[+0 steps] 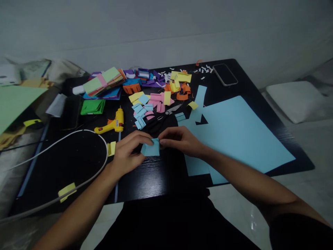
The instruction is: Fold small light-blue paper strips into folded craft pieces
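Observation:
A small piece of light blue paper (152,149) is held between my two hands above the front of the black table. My left hand (130,151) grips it from the left, thumb on top. At its upper right corner, the thumb and fingertips of my right hand (179,140) pinch the edge. Just beyond my hands lie black-handled scissors (170,110), partly hidden. Small folded light blue pieces (139,111) rest behind them, among pink pieces (157,100). Large light blue sheets (241,135) spread out at the right, partly under my right forearm.
A yellow glue gun (111,123) lies left of centre, near a white cable (105,146). Stacked coloured papers (104,81), green folded paper (93,107) and orange pieces (184,92) are farther back. A phone (225,74) lies at the back right. A white stool (293,99) stands beyond the table.

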Demonstrator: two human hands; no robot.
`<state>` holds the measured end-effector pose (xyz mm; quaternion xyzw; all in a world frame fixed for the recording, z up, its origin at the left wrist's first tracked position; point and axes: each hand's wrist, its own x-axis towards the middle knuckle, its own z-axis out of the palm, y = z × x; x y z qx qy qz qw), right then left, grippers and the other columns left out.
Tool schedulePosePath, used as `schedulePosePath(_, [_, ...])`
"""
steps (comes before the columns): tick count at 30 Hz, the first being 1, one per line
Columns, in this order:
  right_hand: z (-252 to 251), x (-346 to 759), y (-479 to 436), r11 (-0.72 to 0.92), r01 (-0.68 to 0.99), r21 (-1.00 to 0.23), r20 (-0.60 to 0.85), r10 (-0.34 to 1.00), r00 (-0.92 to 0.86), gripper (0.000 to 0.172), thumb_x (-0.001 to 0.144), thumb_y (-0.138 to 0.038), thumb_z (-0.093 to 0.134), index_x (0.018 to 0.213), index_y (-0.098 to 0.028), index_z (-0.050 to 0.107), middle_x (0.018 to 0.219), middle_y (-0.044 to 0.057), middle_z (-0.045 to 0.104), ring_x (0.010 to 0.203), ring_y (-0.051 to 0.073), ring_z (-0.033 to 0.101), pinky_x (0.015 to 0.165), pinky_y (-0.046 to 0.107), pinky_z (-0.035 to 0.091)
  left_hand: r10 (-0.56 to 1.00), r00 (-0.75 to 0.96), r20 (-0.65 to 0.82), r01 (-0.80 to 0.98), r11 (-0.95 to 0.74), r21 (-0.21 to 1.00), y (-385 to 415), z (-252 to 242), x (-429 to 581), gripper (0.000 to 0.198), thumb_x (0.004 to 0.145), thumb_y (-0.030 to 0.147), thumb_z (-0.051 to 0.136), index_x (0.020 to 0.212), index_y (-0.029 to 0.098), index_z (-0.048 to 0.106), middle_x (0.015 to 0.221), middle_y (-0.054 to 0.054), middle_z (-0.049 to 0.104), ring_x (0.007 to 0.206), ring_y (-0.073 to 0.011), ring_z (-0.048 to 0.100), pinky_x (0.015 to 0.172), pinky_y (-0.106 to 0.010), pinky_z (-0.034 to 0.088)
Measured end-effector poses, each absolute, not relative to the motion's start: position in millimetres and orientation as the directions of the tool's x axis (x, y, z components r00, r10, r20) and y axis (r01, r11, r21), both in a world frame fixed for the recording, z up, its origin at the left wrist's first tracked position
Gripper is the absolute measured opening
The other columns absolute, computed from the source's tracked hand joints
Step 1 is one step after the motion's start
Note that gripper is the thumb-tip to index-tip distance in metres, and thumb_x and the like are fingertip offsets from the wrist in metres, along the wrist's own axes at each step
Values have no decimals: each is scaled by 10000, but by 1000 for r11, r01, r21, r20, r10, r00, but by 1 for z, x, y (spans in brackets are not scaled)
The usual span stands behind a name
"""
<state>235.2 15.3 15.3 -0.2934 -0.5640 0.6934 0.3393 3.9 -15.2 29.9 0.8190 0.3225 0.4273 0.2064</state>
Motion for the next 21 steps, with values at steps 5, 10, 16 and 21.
schedulePosePath(5, [16,235,14,-53,-125,-991,20,851,-524,156,857,-308,824,933,-174,797,862,24,786,802,140,720,798,293,575,689,473,549,382,-722,577,-16,33,3,238,856,129,751,1088,160,708,1031,-106,732,916,-204,724,806,-316,594])
schedulePosePath(10, [13,234,13,1,-75,-997,36,887,-460,162,832,-291,832,955,-191,801,900,29,804,834,150,740,811,301,591,701,541,465,335,-686,646,-15,35,0,206,946,194,630,1118,138,728,1101,-144,745,992,-225,733,855,-338,601])
schedulePosePath(16, [12,232,10,24,-13,-1000,27,884,-467,180,818,-322,834,926,-184,794,855,29,804,788,165,754,763,300,601,770,466,436,430,-628,649,-14,30,6,124,912,108,694,1017,172,712,954,-56,771,857,-166,747,799,-271,598])
schedulePosePath(21, [12,232,10,34,35,-999,13,875,-484,142,828,-287,810,924,-183,799,839,26,805,780,165,755,740,288,592,754,526,393,412,-631,657,-12,28,6,137,937,104,682,1035,190,725,967,-45,761,881,-155,737,808,-263,587])
